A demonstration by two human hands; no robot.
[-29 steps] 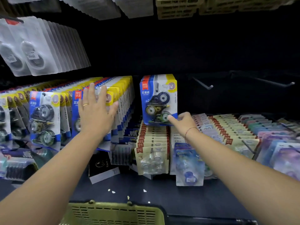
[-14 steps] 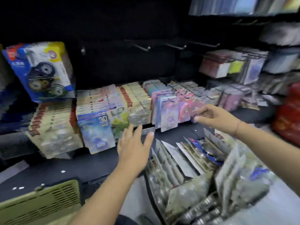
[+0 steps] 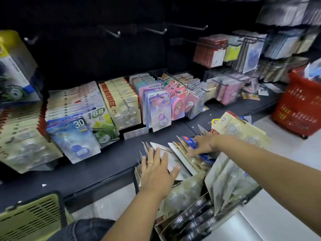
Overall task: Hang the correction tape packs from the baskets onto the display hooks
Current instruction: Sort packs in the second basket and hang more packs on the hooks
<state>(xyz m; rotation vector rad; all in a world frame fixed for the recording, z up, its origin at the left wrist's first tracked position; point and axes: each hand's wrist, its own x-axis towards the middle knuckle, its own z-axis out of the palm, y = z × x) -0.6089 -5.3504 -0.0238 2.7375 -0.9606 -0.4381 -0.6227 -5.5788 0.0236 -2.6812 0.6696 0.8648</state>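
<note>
Left hand [image 3: 156, 173], right hand [image 3: 201, 145]: moved from hooks [image 3: 113, 33] to packs [image 3: 225, 178]. Left fingers splayed flat; right grip indeterminate. Pickup beginning.

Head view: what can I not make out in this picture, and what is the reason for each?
All in the head view.
Right hand: fingertips sunk among the correction tape packs, so its grip is unclear.
Blue-and-yellow pack: cut by the left edge, blurred.
Red basket: cut by the right edge, contents blurred.
Green basket: cut by the bottom edge, inside unseen.
</note>
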